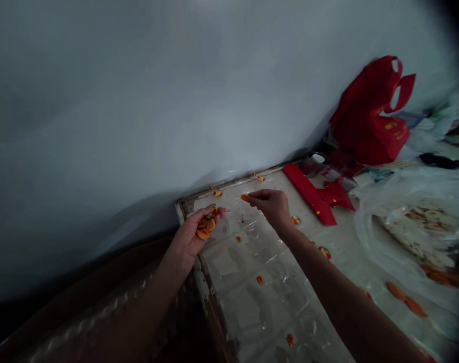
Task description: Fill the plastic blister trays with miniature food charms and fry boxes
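My left hand (187, 236) is cupped, palm up, around several flat orange pieces (204, 234), with a bit of green and yellow among them. Between thumb and fingertips, my right hand (273, 205) pinches one orange flat piece (245, 197). Both hands are over clear plastic trays (248, 322) with molded hollows, laid along the table. Small striped red-and-yellow pieces (260, 280) sit in or on the trays at intervals. Round multicolored pieces (218, 193) lie near the far edge, and another (296, 220) is by my right wrist.
A pale wall (176, 101) rises behind the table. Red folded sheets (308, 194) and a red bag (369, 116) are at the back right. A clear plastic bag (369, 222) holds pale flat pieces; loose orange pieces (405, 298) lie before it. The table's worn edge (210, 307) runs along the left.
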`<act>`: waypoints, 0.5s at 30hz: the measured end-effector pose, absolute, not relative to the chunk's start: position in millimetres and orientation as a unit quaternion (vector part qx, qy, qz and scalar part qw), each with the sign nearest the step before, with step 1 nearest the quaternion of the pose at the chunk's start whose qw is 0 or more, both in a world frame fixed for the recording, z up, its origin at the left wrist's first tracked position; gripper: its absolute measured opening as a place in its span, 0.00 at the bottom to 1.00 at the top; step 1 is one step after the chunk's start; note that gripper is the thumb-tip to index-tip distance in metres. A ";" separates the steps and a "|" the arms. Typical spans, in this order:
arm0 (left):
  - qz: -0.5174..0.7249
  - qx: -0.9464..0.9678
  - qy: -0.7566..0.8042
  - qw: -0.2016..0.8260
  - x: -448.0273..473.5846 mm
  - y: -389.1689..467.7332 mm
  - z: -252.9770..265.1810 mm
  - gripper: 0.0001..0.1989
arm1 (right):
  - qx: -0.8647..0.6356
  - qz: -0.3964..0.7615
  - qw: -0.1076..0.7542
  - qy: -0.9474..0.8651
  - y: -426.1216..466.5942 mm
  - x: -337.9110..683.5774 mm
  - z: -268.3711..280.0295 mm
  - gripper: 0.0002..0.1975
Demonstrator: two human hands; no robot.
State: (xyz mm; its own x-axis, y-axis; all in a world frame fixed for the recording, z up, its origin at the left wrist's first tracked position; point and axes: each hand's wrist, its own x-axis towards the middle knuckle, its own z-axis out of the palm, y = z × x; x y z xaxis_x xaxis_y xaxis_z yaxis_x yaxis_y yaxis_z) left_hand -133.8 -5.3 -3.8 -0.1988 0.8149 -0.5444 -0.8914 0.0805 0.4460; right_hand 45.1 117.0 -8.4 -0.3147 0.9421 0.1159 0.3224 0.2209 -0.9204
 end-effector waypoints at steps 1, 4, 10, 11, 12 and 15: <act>0.678 -0.054 0.376 0.630 -136.0 -6.6 -1.9 0.09 | -0.456 0.366 0.350 -0.732 118.3 49.1 -13.6 0.08; 0.673 -0.051 0.378 0.634 -138.8 -8.5 1.6 0.09 | -0.396 0.197 0.284 -0.851 112.7 55.8 -30.5 0.07; 0.671 -0.059 0.410 0.615 -132.4 -4.2 -4.8 0.05 | -0.307 0.057 0.238 -0.920 92.7 47.7 -42.9 0.08; 0.673 -0.055 0.406 0.616 -131.9 -3.6 -6.5 0.04 | -0.279 0.041 0.201 -0.938 91.3 44.9 -42.5 0.09; 0.675 -0.054 0.403 0.615 -131.7 -3.4 -8.0 0.03 | -0.253 0.028 0.162 -0.954 90.5 42.4 -41.8 0.09; 0.675 -0.057 0.402 0.616 -132.2 -4.3 -9.8 0.03 | -0.218 0.044 0.087 -0.971 91.2 38.3 -36.0 0.15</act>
State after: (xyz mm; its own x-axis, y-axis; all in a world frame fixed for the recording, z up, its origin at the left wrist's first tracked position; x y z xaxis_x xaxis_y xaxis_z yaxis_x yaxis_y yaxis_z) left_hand -132.2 -4.3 -9.8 -0.2345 0.7863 -0.5716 -0.8774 0.0820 0.4727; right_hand 38.3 91.2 -36.0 -0.8900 0.4308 0.1494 0.4154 0.9012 -0.1236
